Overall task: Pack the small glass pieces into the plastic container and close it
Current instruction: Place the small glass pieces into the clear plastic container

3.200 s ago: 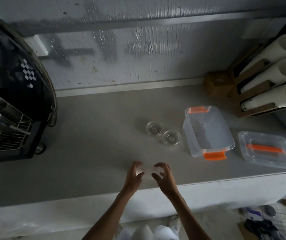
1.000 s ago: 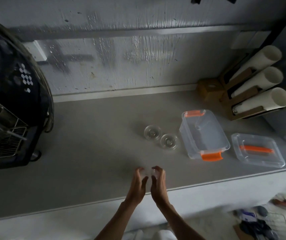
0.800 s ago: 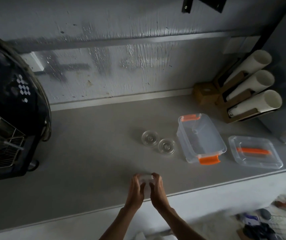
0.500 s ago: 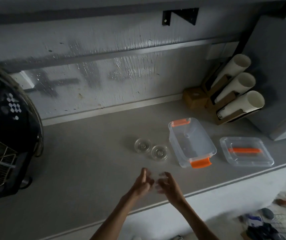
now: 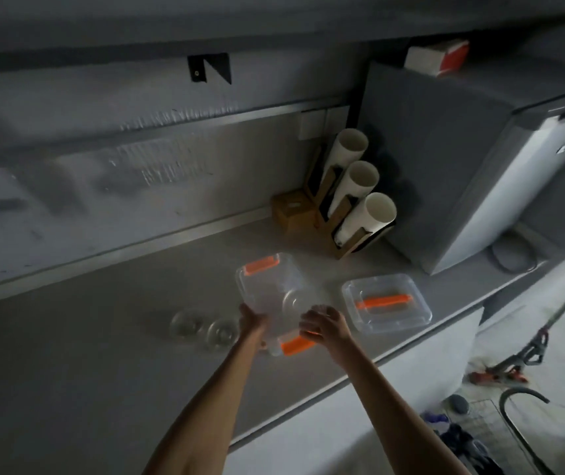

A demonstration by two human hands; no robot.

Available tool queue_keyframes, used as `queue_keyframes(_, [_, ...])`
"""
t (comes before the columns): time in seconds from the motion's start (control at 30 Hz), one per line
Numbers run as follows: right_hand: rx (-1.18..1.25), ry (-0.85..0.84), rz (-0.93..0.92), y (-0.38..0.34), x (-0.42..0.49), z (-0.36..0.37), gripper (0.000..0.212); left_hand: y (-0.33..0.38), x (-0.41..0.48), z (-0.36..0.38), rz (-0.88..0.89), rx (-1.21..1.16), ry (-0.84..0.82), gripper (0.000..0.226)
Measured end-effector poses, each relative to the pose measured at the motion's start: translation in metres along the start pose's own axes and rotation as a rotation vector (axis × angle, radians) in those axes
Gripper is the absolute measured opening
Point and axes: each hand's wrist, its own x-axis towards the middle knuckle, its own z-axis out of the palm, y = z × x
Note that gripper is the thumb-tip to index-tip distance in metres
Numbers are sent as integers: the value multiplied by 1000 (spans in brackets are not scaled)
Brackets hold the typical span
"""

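Counter [image 5: 79, 365]: a grey worktop runs across your view, with a pale wall behind it.
Glass pieces on counter [image 5: 202, 329]: two small round clear pieces lie side by side, touching or almost touching, just left of your left hand. The frame is blurred, so their detail is not readable.
Left hand [image 5: 252, 322]: your left hand rests at the near-left corner of the container, fingers curled against its wall. Motion blur prevents you from telling whether it grips the wall or only touches it.
Plastic container [image 5: 267, 286]: the clear tub stands open on the counter between your two hands — one orange clip at its far end, one [image 5: 296, 345] at its near end.
Glass piece in container [image 5: 291, 301]: a round clear shape shows through the tub, inside it near the near-right part.
Right hand [image 5: 322, 325]: your right hand hovers over the near-right rim, fingers bent and loosely parted. Whether it holds a glass piece cannot be told.
Lid [image 5: 386, 302]: the clear lid with an orange handle lies flat on the counter, just right of the tub and apart from it.
Cup holder [image 5: 349, 197]: a wooden rack with three white tubes stands against the wall behind the lid.
Grey appliance [image 5: 462, 159]: it fills the far-right corner.
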Motion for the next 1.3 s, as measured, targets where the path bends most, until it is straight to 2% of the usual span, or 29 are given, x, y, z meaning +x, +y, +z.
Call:
queue_keyframes(0.17, [-7, -79, 50, -2, 14, -20, 10, 1, 5, 12, 56, 86, 67, 63])
queue_keyframes(0.3, [104, -166, 66, -7, 9, -27, 2, -2, -5, -3, 101, 154, 95, 63])
queue_keyframes(0.4, [167, -282, 85, -16, -3, -24, 9, -10, -14, -45, 158, 187, 102, 52])
queue_keyframes(0.5, [180, -395, 107, -19, -20, -12, 22, -35, -36, -115, 133, 224, 81, 62])
queue_keyframes(0.6, [168, -408, 141, -9, -35, 7, 17, -85, -59, -182, 86, 268, 159, 61])
queue_keyframes(0.7, [136, -395, 179, 8, -43, 32, 19, -138, -76, -209, 25, 121, 222, 58])
queue_keyframes(0.8, [102, -403, 206, 25, -49, 61, 17, -175, -83, -200, 31, -91, 392, 56])
queue_keyframes(0.93, [72, -396, 222, 44, -57, 93, 14, -188, -84, -166, 24, -419, 607, 53])
queue_keyframes(1.03, [39, -380, 197, 55, -65, 113, 12, -180, -78, -138, -103, -677, 716, 65])
queue_keyframes(1.13, [-3, -341, 150, 60, -71, 133, 13, -158, -80, -115, -181, -928, 665, 72])
queue_keyframes(1.23, [-40, -310, 112, 65, -77, 152, 10, -139, -88, -109, -224, -1199, 485, 71])
queue_keyframes(1.3, [-73, -297, 101, 69, -81, 164, 12, -130, -91, -107, -216, -1295, 338, 68])
